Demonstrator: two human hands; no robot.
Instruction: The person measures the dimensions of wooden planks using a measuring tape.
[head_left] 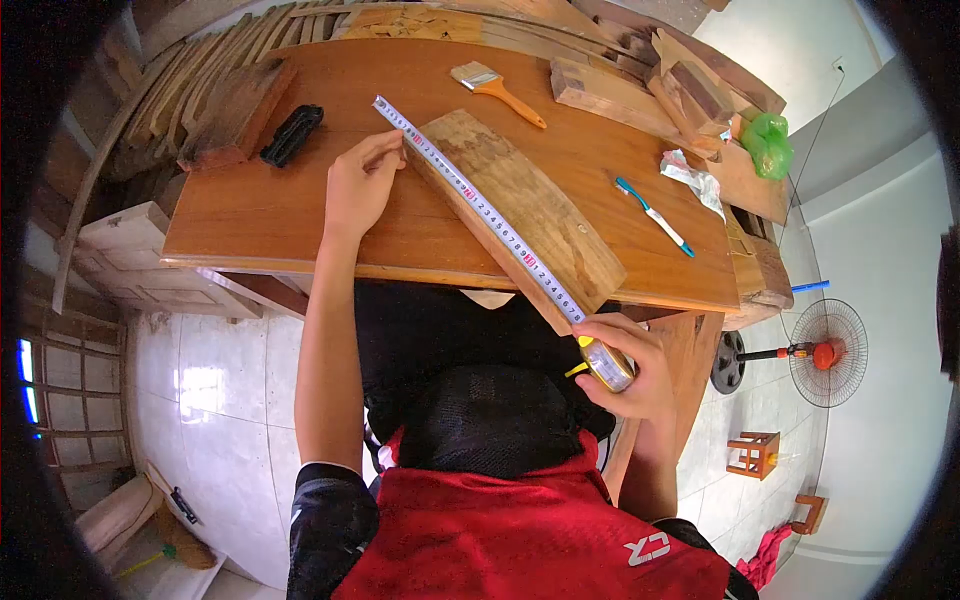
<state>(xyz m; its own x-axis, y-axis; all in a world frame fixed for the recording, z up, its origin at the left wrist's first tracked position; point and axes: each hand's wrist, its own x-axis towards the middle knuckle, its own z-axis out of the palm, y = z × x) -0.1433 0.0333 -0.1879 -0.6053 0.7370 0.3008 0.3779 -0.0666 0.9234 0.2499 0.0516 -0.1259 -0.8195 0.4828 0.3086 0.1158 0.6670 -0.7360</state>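
Observation:
A wooden board (530,200) lies aslant on the brown table, its near end reaching the front edge. Along its left long edge runs the white blade (490,215) of a tape measure, the tip sticking out past the board's far end. My left hand (362,185) has its fingers pinched together at the blade by the board's far left corner; the exact grip is partly hidden. In my right hand (640,370) is the yellow and clear tape measure case (607,364), held just off the board's near end.
On the table (330,90) lie a paintbrush (498,92), a black clamp-like object (292,136), a blue and white pen-like tool (655,218) and crumpled paper (692,180). Wood blocks (620,98) and a green plastic bag (768,146) are at right. A fan (828,353) stands beyond.

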